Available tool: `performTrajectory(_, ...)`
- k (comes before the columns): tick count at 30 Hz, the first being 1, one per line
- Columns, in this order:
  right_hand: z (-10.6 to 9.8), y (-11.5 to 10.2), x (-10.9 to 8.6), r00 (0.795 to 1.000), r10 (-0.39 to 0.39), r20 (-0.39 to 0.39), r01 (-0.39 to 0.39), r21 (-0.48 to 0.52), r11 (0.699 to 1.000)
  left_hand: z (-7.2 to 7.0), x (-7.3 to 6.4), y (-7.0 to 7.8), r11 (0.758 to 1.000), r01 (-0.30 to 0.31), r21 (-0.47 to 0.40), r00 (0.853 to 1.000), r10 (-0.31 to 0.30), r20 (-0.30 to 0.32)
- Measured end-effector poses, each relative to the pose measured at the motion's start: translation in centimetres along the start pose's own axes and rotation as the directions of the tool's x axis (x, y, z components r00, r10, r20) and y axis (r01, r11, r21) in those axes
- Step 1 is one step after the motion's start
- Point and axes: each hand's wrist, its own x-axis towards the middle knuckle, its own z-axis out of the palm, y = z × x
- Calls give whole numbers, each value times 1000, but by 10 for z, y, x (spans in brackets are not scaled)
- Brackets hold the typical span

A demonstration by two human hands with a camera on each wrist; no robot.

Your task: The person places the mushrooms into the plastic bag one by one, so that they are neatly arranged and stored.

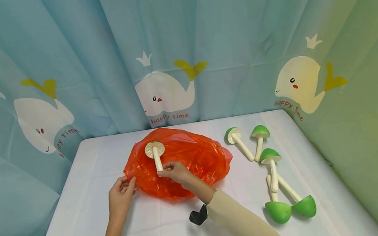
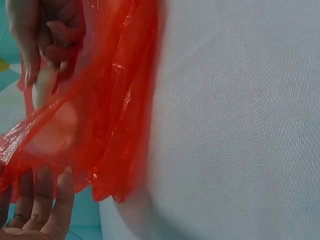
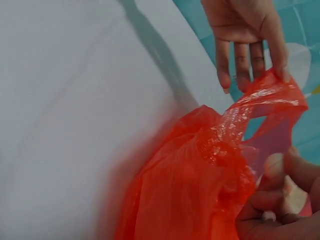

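A crumpled red plastic bag (image 1: 192, 148) lies on the white table, its loop-like edge raised in the right wrist view. My left hand (image 1: 120, 200) pinches the bag's left edge between thumb and fingers; the other fingers extend loosely in the right wrist view (image 3: 245, 30). Over the bag, my right hand (image 1: 179, 173) grips a toy mushroom (image 1: 157, 158) by the lower end of its white stem. That mushroom's cap points away from me, showing its pale ribbed underside. Seen from the left wrist, the stem end (image 2: 44, 87) sits in the right fingers, and red film partly covers the cap.
Several green-capped toy mushrooms (image 1: 273, 172) lie to the right of the bag, some touching each other. Black wrist mounts (image 1: 198, 215) are on both forearms. A blue curtain (image 1: 229, 44) with whale prints hangs behind the white table (image 1: 173, 235).
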Motion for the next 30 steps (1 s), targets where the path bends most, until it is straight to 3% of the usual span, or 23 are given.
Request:
performTrajectory(7,20,3,15,999,33,-37,-33,-7,999,2,-1,-1,999,10,44,1000,-10,-4)
performTrajectory(12,32,6,20,998,33,-51,-34,-24,999,3,1,0,999,-24,26,1000,25,-12)
performTrajectory(22,41,21,29,998,-48,-41,39,-185,982,5,3,2,998,-54,24,998,55,-30)
performTrajectory(30,45,28,32,996,-78,-53,58,-307,950,5,-1,0,997,-27,71,999,29,-35)
